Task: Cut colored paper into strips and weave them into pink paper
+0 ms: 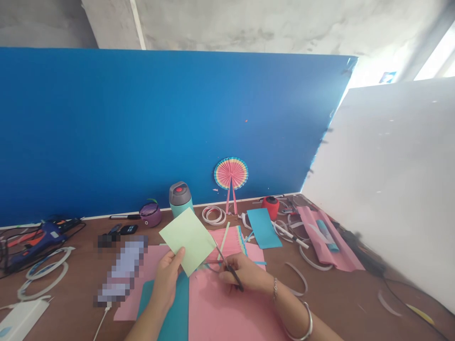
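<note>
A pale green square of paper (188, 240) is tilted up in my left hand (169, 274), pinched between thumb and fingers at its lower left edge. My right hand (241, 274) grips a pair of scissors (232, 273) with dark handles; the blades point up and left at the paper's right corner. Whether the blades are cutting into it I cannot tell. Below both hands lie pink paper (231, 312) and teal paper (170, 312). A pleated pink sheet (232, 239) with coloured edging and a thin green strip (224, 239) lie just beyond my right hand.
A round paper fan (231, 174) leans against the blue partition (142, 132). A bottle (180, 196), purple pot (150, 214), tape ring (213, 215) and red object (270, 207) line the back. Blue paper (264, 228) lies right; a glue gun (42, 239) and cables lie left.
</note>
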Tool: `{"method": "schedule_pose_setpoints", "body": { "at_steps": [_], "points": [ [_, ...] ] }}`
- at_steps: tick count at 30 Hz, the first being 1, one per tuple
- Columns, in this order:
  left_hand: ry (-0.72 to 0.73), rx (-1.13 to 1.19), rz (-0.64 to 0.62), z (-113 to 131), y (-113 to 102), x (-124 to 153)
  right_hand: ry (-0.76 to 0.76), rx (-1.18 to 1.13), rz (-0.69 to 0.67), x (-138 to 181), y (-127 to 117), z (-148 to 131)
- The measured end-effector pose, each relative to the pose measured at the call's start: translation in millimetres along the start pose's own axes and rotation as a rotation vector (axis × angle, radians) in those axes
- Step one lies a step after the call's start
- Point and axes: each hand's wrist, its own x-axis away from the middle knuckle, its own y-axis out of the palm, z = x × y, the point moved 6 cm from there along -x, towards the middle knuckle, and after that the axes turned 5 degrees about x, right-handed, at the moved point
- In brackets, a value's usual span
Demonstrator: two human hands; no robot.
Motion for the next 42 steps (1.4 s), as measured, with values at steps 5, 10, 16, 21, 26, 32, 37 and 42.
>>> {"method": "schedule_pose_setpoints", "body": {
  "at_steps": [5,10,16,21,26,32,37,42],
  "points": [
    [-0.001,-0.017,-0.003,-1.9,-1.2,-1.3,0.000,0.004,0.020,-0.9,-0.9,2.7],
    [-0.017,-0.025,-0.022,-2.9,-1.0,-0.6,0.035,0.009,0.010,-1.8,-0.8,6.5],
    [-0.017,-0.026,-0.023,-3.0,-0.8,-1.1,0.034,0.030,0.027,-2.5,-1.1,6.7],
    [-0.012,-0.026,-0.021,-2.4,-1.4,-1.3,0.035,0.012,0.017,-2.0,-0.1,6.0],
    [-0.010,-0.024,-0.018,-1.1,-0.1,0.0,0.019,0.025,0.020,-1.8,-1.0,6.0],
    [-0.009,-0.017,-0.030,-2.1,0.5,-0.7,0.036,0.043,0.027,-1.7,-1.3,6.0],
    [-0.003,-0.020,-0.038,-0.9,0.7,-0.8,0.027,0.028,0.026,-0.8,-1.3,3.5],
    [-0.014,-0.018,-0.033,-0.2,1.4,0.5,0.034,0.032,0.023,-0.9,-1.0,5.9]
  ]
}}
